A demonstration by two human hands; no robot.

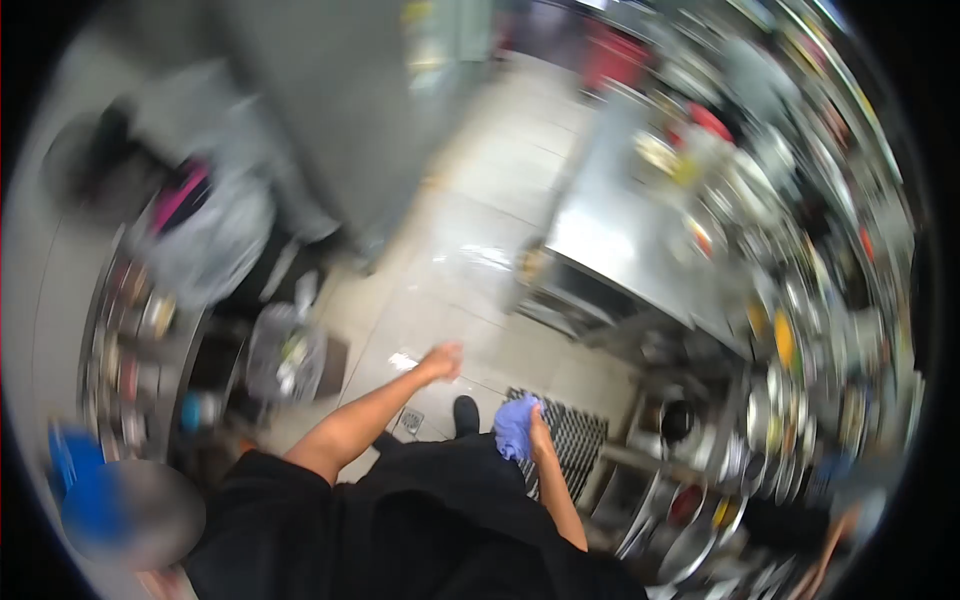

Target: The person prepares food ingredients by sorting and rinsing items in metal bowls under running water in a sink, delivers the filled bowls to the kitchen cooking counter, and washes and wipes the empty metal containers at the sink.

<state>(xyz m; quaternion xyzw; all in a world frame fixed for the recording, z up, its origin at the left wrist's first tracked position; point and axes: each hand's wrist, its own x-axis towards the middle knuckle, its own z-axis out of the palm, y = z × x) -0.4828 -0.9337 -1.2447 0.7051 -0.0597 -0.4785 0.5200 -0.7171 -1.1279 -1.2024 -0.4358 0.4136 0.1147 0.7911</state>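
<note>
Above a tiled kitchen floor [485, 220], the head view is showing the right hand [541, 434] closing its fingers on a bunched purple cloth [514, 426], probably light, soft and best held by its gathered folds, while the left hand [440, 362] is blurring, its fingers' state indeterminable.

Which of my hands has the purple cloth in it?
Your right hand: it holds the purple cloth, while your left hand, out over the floor, shows nothing in it.
</note>
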